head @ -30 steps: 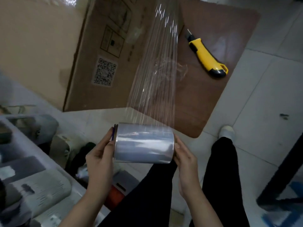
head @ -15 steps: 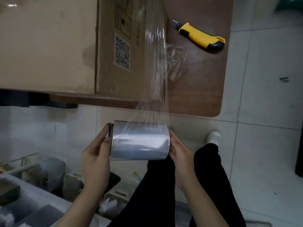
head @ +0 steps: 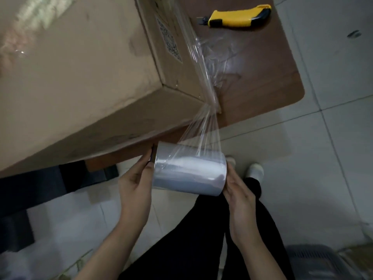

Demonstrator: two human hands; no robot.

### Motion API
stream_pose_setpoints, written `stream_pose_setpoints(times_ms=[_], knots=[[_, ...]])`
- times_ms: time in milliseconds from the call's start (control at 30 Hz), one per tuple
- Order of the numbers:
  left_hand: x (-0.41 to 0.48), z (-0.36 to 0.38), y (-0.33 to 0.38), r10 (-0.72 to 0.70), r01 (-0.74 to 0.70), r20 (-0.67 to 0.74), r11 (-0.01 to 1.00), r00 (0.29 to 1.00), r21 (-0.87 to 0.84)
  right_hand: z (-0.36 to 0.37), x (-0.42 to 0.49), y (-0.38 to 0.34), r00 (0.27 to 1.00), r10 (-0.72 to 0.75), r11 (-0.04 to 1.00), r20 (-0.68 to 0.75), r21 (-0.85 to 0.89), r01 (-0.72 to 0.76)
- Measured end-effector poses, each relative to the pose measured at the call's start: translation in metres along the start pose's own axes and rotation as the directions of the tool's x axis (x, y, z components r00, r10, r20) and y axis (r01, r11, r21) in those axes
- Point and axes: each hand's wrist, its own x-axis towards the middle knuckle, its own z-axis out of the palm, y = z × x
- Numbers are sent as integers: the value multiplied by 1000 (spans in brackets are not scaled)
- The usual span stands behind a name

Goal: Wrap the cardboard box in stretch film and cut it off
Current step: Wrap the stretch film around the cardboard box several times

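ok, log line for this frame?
wrapping | left hand + right hand: press film roll ends | film: taut to cardboard box corner | utility knife: on table

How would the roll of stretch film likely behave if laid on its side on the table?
The roll is a smooth cylinder, so it would probably roll. Its glossy surface looks slippery. The taut film joined to the box might tug it.

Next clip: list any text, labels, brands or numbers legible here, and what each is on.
No word or number is readable.
cardboard box: QR-code label on its side face, blurred, no legible characters.
yellow utility knife: no brand visible.
stretch film roll: no print visible.
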Motion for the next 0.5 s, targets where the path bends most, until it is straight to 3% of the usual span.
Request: stream_pose_setpoints(times_ms=[167, 367, 500], knots=[[12, -14, -17, 48, -50, 124, 999, 991, 12, 3, -15, 30, 982, -176, 984, -70, 21, 178], [36, -50, -33, 182, -193, 265, 981, 947, 14, 35, -28, 85, 948, -250, 950, -198, 137, 280], [50, -83, -38, 134, -155, 333, 987, 933, 37, 69, -37, 131, 929, -248, 920, -274, 234, 314]])
